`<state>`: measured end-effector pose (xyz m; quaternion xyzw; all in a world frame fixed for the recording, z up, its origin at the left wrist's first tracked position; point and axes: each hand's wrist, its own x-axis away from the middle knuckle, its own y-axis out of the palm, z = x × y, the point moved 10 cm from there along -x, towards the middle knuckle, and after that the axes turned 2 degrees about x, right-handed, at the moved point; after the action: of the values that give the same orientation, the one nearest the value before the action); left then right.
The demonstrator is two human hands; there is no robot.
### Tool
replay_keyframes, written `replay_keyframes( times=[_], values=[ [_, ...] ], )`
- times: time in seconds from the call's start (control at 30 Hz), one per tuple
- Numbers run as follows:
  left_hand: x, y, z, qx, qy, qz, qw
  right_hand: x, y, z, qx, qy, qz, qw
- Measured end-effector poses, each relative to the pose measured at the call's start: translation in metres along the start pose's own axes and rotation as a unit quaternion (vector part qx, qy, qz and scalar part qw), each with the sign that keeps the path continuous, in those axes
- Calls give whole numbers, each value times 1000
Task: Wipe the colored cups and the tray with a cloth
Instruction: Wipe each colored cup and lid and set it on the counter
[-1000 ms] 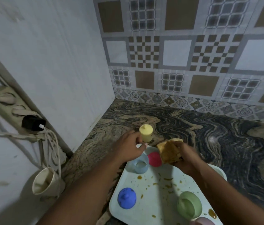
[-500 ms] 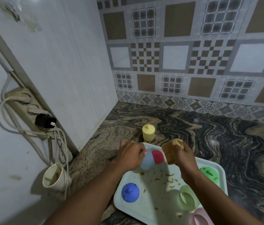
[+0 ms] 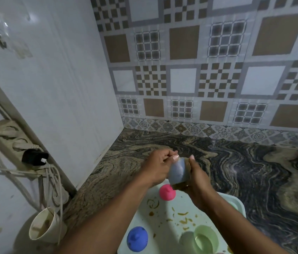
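Hiding cloth [image 3: 178, 187]: pale-blue cup [image 3: 178, 171], hands.

One head-worn wide-angle view only, looking forward and down into a corner where the patterned tile wall [image 3: 208, 70] meets the plain side wall [image 3: 62, 79]. Sits close above the table [image 3: 254, 171], forearms entering from the bottom edge. No second view, so no shared ground.

I see a swirled marble counter [image 3: 236, 162] meeting a patterned tile wall [image 3: 199, 70]. On my left, a power strip [image 3: 10, 143] trails pale cords [image 3: 53, 180] above a tilted paper cup [image 3: 43, 227].
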<state>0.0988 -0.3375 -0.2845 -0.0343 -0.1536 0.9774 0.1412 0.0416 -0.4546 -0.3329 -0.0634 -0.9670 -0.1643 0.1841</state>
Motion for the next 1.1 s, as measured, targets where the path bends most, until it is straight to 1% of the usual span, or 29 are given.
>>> replay_keyframes(
  times=[0.03, 0.07, 0.1, 0.17, 0.27, 0.33, 0.37, 0.4, 0.5, 0.53, 0.6, 0.67, 0.73, 0.77, 0.8, 0.83, 0.9, 0.93, 1.0, 1.07, 1.1],
  values=[
    [-2, 1, 0, 7, -3, -6, 1000, 0, 2, 10, -60, 71, -23, 995],
    [-4, 3, 2, 7, -5, -12, 1000, 1, 3, 15, -98, 114, -36, 988],
    [-3, 3, 4, 3, -8, -18, 1000, 1, 4, 17, -124, 131, -42, 983],
    [-3, 5, 13, -15, -12, -34, 999, -4, 1, 15, -138, 121, -31, 983],
    [-6, 7, 30, -83, 16, -49, 995, -11, -7, 4, -86, 66, 4, 994],
    [-11, 10, 34, -118, 25, -63, 991, -16, -9, -1, -78, 41, 3, 996],
    [-14, 11, 33, -110, 25, -76, 991, -17, -8, 1, -101, 48, -4, 994],
    [-15, 13, 31, -88, 23, -92, 992, -15, -5, 5, -128, 72, -18, 989],
    [-14, 13, 22, 24, 2, -124, 992, 1, 11, 15, -218, 158, -77, 960],
    [-14, 12, 18, 50, -8, -126, 991, 2, 14, 16, -233, 167, -88, 954],
    [-14, 10, 15, 54, -26, -127, 990, -2, 10, 8, -197, 127, -83, 969],
    [-15, 11, 25, 25, -28, -130, 991, -13, -3, -6, -118, 50, -31, 991],
    [-19, 13, 38, -22, -6, -136, 990, -16, -10, -21, -48, -13, 14, 999],
    [-20, 14, 42, -48, 7, -141, 989, -16, -11, -22, -43, -15, 17, 999],
    [-21, 15, 43, -59, 18, -146, 987, -15, -8, -16, -76, 14, -2, 997],
    [-22, 14, 41, -45, 22, -150, 987, -10, -2, -7, -126, 68, -34, 989],
    [-20, 11, 30, 38, -1, -154, 987, 4, 10, 7, -188, 155, -90, 966],
    [-17, 11, 25, 66, -12, -151, 986, 6, 11, 8, -199, 165, -94, 961],
    [-16, 11, 21, 57, -27, -135, 989, 2, 7, 0, -180, 119, -75, 974],
    [-19, 12, 27, 13, -22, -127, 992, -8, -12, -16, -87, 14, 11, 996],
    [-21, 13, 31, -7, -15, -128, 992, -8, -16, -26, -44, -31, 33, 998]
  ],
)
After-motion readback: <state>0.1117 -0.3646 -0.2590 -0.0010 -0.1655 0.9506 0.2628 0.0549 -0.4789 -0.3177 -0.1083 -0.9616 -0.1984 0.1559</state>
